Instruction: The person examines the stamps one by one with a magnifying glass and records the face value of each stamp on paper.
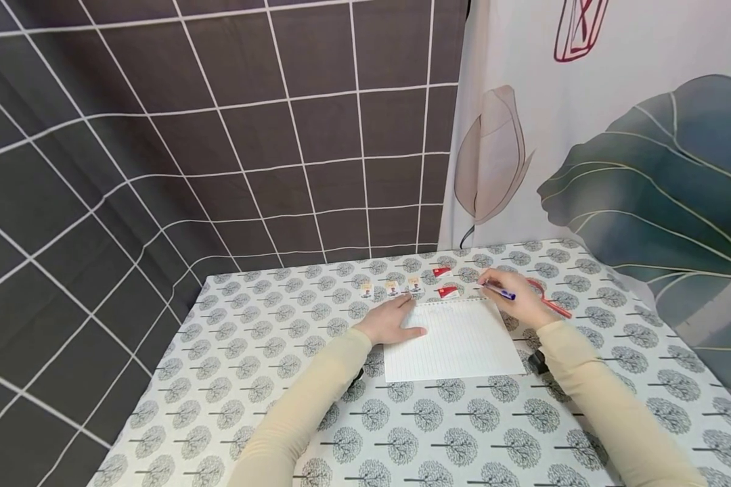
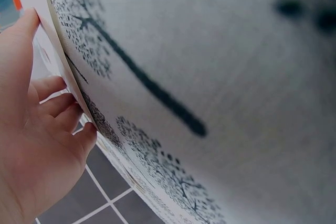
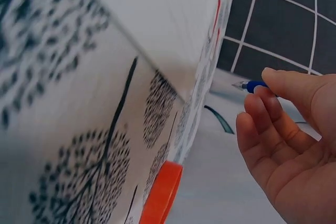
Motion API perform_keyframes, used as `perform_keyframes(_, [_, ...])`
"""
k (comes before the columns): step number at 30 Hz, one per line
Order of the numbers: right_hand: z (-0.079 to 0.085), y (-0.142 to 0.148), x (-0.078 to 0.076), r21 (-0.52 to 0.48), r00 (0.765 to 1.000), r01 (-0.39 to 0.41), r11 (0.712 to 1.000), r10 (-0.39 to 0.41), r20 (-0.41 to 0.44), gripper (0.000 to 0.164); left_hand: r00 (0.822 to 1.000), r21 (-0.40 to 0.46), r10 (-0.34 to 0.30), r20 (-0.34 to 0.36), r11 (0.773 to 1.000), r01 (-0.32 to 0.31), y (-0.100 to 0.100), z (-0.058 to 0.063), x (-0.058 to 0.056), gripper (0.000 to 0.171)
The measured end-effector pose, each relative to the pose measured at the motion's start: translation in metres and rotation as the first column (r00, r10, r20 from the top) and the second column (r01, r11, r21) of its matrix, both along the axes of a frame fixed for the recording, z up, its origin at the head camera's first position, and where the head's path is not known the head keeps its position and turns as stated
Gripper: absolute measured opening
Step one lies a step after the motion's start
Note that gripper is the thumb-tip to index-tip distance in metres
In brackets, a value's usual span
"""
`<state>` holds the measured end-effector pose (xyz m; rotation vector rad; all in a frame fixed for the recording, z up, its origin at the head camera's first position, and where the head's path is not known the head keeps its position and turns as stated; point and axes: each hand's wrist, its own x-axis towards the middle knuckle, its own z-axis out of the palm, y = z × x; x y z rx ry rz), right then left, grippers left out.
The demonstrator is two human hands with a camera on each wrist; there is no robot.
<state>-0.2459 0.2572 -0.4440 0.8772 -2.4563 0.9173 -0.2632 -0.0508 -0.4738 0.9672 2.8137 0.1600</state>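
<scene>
A lined notepad (image 1: 453,338) with a spiral top edge lies on the table in front of the person. My left hand (image 1: 392,321) rests on its upper left corner, fingers extended; the left wrist view shows that hand (image 2: 47,124) along the paper's edge. Over the pad's upper right corner, my right hand (image 1: 514,297) pinches a blue pen (image 1: 501,291) between thumb and fingers. In the right wrist view the pen's clear tip (image 3: 239,85) sticks out past the fingertips, raised off the paper.
Small picture cards (image 1: 392,289) stand in a row beyond the pad, with two red-and-white cards (image 1: 447,292) to their right. A red-orange looped item (image 1: 554,308) lies right of the right hand, partly hidden. Dark grid-patterned cloth (image 1: 317,135) hangs behind the table.
</scene>
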Motion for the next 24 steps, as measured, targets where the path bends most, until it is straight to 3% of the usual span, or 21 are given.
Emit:
perform_keyframes(8, [-0.007,0.017,0.0,0.101,0.997,-0.013,0.995,0.021,-0.077,0.02,1.0,0.001,-0.001,0.004,1.0,0.001,0.0,0.001,0.001,0.088])
perform_keyframes(20, [-0.005,0.028,0.007,0.211,0.996,0.028,0.977,-0.044,0.076,0.016,1.0,0.005,0.002,0.01,1.0,-0.002,0.001,0.004,0.005,0.087])
perform_keyframes(24, [-0.005,0.03,0.008,0.246,0.994,0.026,0.969,-0.052,0.101,0.034,1.0,0.0,0.004,0.006,1.0,-0.004,0.001,0.003,0.004,0.086])
